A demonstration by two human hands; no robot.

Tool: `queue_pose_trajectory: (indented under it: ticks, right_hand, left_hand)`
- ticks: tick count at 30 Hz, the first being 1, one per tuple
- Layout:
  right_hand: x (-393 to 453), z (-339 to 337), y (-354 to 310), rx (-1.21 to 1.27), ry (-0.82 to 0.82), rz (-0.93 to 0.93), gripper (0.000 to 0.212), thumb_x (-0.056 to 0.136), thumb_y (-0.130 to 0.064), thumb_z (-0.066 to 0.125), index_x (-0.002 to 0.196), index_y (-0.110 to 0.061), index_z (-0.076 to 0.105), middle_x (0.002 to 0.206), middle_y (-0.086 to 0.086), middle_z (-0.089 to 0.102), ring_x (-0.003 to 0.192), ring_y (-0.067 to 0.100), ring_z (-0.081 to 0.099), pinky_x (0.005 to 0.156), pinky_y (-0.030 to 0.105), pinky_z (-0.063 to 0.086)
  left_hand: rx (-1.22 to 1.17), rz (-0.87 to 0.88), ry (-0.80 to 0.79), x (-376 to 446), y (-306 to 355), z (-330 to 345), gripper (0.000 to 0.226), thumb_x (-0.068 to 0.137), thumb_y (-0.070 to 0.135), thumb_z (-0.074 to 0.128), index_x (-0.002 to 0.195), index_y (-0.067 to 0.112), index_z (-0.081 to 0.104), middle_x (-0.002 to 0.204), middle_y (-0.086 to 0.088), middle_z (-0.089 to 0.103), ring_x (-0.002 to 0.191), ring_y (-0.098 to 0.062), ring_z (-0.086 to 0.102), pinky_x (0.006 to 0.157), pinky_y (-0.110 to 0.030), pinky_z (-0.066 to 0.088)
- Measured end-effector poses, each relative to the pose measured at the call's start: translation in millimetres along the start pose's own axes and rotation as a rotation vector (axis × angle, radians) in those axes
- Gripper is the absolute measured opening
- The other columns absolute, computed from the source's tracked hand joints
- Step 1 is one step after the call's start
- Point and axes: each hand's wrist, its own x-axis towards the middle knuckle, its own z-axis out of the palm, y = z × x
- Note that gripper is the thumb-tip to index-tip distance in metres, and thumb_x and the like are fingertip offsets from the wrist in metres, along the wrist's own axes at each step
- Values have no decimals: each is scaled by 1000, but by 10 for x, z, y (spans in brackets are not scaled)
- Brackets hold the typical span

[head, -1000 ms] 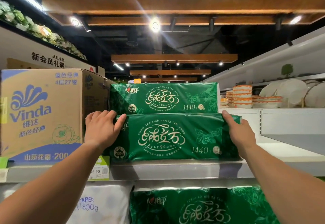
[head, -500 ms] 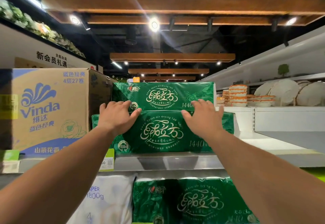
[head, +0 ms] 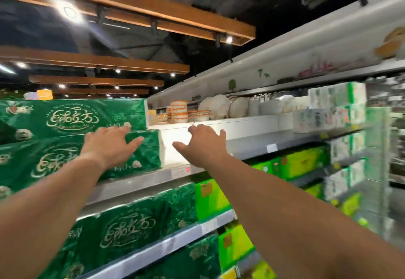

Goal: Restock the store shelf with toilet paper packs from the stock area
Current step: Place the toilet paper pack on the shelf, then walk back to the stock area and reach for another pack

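Two dark green toilet paper packs are stacked on the top shelf (head: 153, 180) at the left: the lower pack (head: 54, 162) and the upper pack (head: 72, 117). My left hand (head: 109, 145) lies flat, fingers spread, on the lower pack's right front end. My right hand (head: 205, 142) hovers open to the right of the packs, in front of the bare white part of the shelf, holding nothing. More green packs (head: 131, 228) fill the shelf below.
Bright green boxes (head: 291, 164) fill the lower shelves to the right. Stacked bowls (head: 178, 112) and white plates (head: 219, 107) stand on a white shelf behind. White-and-green packs (head: 335, 107) sit at the right, blurred. Wooden ceiling beams with spotlights hang overhead.
The view has swung to the right, so the Vinda carton has left the frame. My right hand has come off the lower pack and moved right; my left hand has slid to its right end.
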Motion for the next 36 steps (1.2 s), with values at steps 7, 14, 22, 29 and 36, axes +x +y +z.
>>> queue_pose_trajectory:
  ticks: [7, 14, 22, 29, 36]
  right_hand:
    - [-1173, -950, 1796, -132, -44, 312, 74, 89, -73, 42, 141, -22, 48, 144, 5, 51, 135, 29, 44, 115, 64, 19]
    - [-2224, -1854, 3187, -335, -57, 592, 80, 87, -77, 39, 146, -23, 44, 150, 4, 44, 137, 32, 41, 111, 60, 24]
    - [-2741, -2201, 4813, -387, -40, 805, 78, 87, -76, 41, 146, -25, 44, 148, 1, 48, 132, 28, 46, 108, 52, 35]
    - [-2540, -2278, 6423, -345, -17, 867, 65, 88, -69, 50, 137, -26, 52, 138, 1, 54, 125, 26, 49, 94, 43, 34]
    - [-2200, -2420, 8158, -318, 40, 979, 66, 86, -73, 53, 132, -26, 55, 133, 0, 59, 118, 23, 53, 91, 44, 36]
  left_hand:
    - [-188, 316, -68, -403, 2245, -6, 74, 93, 78, 26, 148, 32, 47, 147, -3, 55, 131, -32, 52, 103, -49, 43]
    - [-360, 571, -88, -902, 4286, -143, 72, 90, 80, 27, 137, 32, 54, 135, -4, 63, 123, -32, 58, 99, -46, 48]
    - [-429, 749, -111, -1047, 6255, -108, 75, 92, 78, 29, 142, 28, 52, 139, -4, 61, 126, -32, 56, 99, -45, 47]
    - [-456, 816, -154, -494, 8079, 316, 72, 95, 76, 27, 145, 28, 48, 142, -6, 58, 127, -33, 55, 100, -44, 47]
    - [-440, 913, -166, 166, 10026, 666, 70, 93, 77, 25, 144, 34, 46, 138, -2, 60, 125, -29, 55, 102, -46, 45]
